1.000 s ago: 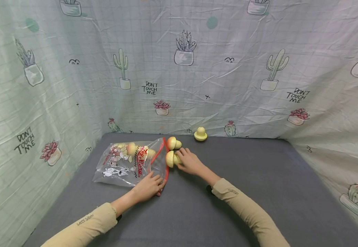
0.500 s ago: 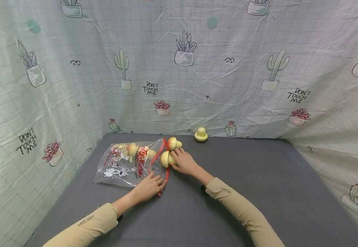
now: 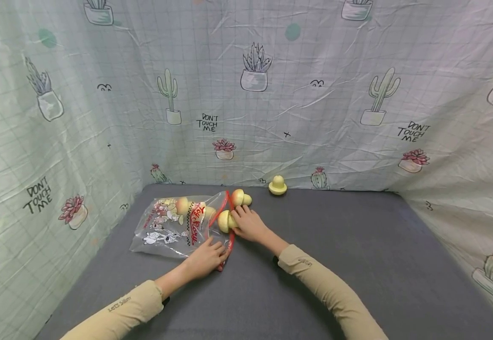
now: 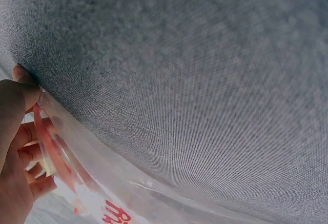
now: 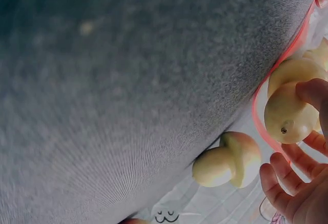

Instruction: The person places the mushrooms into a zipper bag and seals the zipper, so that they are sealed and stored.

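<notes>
My left hand (image 3: pixel 205 259) pinches the red-edged mouth of a clear plastic bag (image 3: pixel 155 230) printed with cartoon figures; in the left wrist view, thumb and fingers meet at the red edge (image 4: pixel 48 144). The bag lies flat, with several pale yellow toy mushrooms (image 3: pixel 182 206) inside it. My right hand (image 3: pixel 251 225) grips another toy mushroom (image 3: pixel 224 222), its cap within the bag's mouth. The right wrist view has the thumb on that mushroom's stem (image 5: pixel 287 116). Just behind it, a second toy mushroom (image 3: pixel 238 197) lies on its side by the red edge.
A toy mushroom (image 3: pixel 278 185) stands cap down at the back edge of the dark grey table (image 3: pixel 335 255). A cactus-printed cloth (image 3: pixel 297 108) hangs behind and along both sides of the table.
My right hand has moved left with the toy mushroom, from outside the red edge into the bag's mouth. The left hand has stayed on the bag's edge.
</notes>
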A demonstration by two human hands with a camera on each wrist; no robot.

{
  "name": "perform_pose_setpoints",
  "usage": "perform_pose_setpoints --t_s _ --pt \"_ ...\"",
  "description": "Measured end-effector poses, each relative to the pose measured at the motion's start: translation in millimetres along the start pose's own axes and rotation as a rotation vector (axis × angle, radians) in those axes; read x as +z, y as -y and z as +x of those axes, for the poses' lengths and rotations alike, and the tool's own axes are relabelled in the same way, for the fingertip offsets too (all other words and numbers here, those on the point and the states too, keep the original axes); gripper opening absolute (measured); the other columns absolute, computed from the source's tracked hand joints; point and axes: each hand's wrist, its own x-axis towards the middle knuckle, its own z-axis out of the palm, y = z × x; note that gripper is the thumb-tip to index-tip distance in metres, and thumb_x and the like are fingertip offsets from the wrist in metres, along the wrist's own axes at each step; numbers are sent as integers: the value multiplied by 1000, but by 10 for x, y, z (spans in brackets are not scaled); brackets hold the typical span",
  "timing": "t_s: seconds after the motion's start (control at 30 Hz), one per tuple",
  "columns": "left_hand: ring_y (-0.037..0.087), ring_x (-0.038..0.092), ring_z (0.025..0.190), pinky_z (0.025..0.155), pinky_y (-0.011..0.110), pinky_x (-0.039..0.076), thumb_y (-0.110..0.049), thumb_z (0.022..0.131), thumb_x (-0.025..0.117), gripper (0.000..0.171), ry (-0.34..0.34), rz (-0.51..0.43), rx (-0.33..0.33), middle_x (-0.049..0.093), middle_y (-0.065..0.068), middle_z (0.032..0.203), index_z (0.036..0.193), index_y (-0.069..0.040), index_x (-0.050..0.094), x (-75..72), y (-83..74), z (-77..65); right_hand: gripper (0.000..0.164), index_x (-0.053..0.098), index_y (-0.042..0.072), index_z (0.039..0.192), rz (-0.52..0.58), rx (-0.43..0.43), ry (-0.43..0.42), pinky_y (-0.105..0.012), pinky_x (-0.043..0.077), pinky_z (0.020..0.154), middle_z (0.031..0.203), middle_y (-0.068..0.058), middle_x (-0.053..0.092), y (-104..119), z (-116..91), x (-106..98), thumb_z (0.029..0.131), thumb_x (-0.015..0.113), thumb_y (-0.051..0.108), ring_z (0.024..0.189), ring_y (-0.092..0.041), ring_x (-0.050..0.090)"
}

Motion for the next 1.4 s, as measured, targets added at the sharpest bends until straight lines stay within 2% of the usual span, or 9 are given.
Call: perform_pose_setpoints --t_s 0.23,0.43,0.6,0.7,1.03,1.4 --pt "12 52 89 87 40 42 -49 78 49 47 24 -5 -3 62 -7 95 111 -20 63 5 -8 12 41 51 10 116 -13 1 -14 -28 46 66 103 -3 54 -18 -37 -21 84 57 35 86 -17 48" --pt "12 52 89 86 39 43 -50 77 49 47 15 23 1 62 -7 94 110 -21 64 -14 -19 2 47 44 9 125 103 -19 67 -31 47 65 105 -4 60 -31 -135 -111 84 57 30 83 -19 52" --pt "12 52 89 86 40 43 -50 76 50 47 18 12 -5 62 -7 94 110 -20 64 -26 -16 -8 46 43 10 127 150 -58 162 -33 47 71 123 -8 51 -54 -234 -128 86 55 29 96 -22 50" --pt "12 52 89 87 39 42 -50 76 50 48 26 10 -9 62 -7 95 111 -19 63 -37 -6 -2 49 41 10 130 148 -70 177 -34 48 73 131 -9 44 -68 -275 -118 87 54 29 103 -24 48" --pt "11 52 90 87 39 43 -50 76 49 49 49 10 -9 63 -6 98 112 -19 63 -69 -8 17 58 37 12 136 124 -69 181 -33 46 66 130 -11 42 -82 -314 -119 84 57 29 102 -24 44" --pt "12 52 91 86 39 41 -49 77 49 49 80 -18 -9 63 -6 103 113 -18 62 -67 0 33 62 30 17 140 122 -50 248 -38 45 74 135 -8 39 -67 -215 -142 85 57 30 106 -24 43"
